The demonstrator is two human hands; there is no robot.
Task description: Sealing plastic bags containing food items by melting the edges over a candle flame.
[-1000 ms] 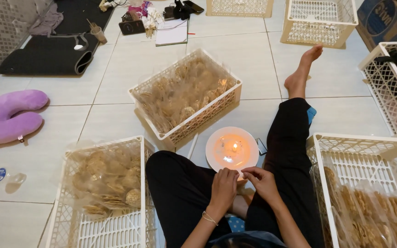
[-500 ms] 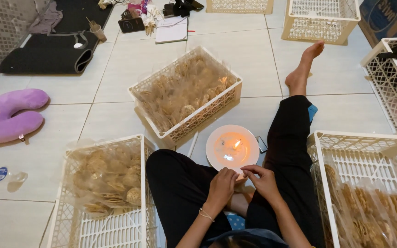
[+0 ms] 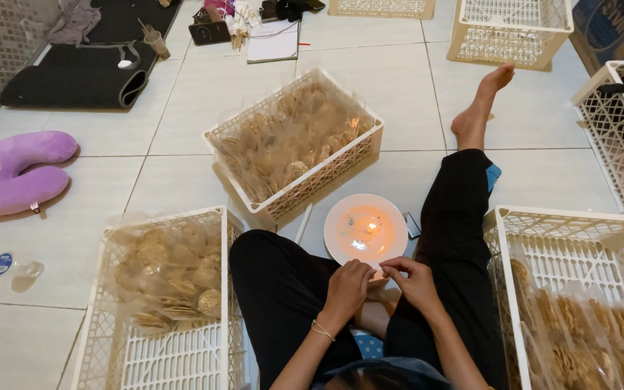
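Your left hand (image 3: 346, 282) & right hand (image 3: 414, 281) meet at near edge of lit white plate (image 3: 341, 217), fingers curled together, pinching smth too small to tell

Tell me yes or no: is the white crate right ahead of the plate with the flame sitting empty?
No, the white crate beyond the plate is packed with clear bags of round golden crackers.

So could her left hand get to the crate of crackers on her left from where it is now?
Probably yes: the left hand is by the white plate, and the left crate stands right beside her thigh, open-topped, with nothing between them.
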